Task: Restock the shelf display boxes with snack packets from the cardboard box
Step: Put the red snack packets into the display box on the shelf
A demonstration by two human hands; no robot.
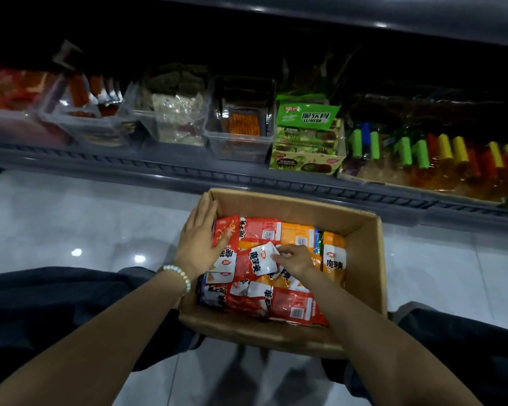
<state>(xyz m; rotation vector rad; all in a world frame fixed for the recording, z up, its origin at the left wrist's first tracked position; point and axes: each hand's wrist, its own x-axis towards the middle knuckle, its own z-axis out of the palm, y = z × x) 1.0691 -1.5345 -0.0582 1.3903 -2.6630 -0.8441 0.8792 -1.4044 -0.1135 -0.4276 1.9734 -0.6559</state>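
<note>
An open cardboard box (361, 259) stands on the floor in front of me, full of red and orange snack packets (264, 300). My left hand (198, 238) lies flat with straight fingers along the box's left wall, its thumb touching a red packet (228, 228). My right hand (295, 259) is inside the box, fingers curled on a red and white packet (257, 262) at the middle. On the low shelf behind stand clear plastic display boxes (241, 124) and a green carton display box (307, 142).
The grey shelf edge (188, 168) runs across just beyond the cardboard box. A tray of snacks with green, yellow and red ends (434, 156) fills the shelf's right side. An upper shelf (335, 13) overhangs. My knees flank the box on the glossy tiled floor (85, 218).
</note>
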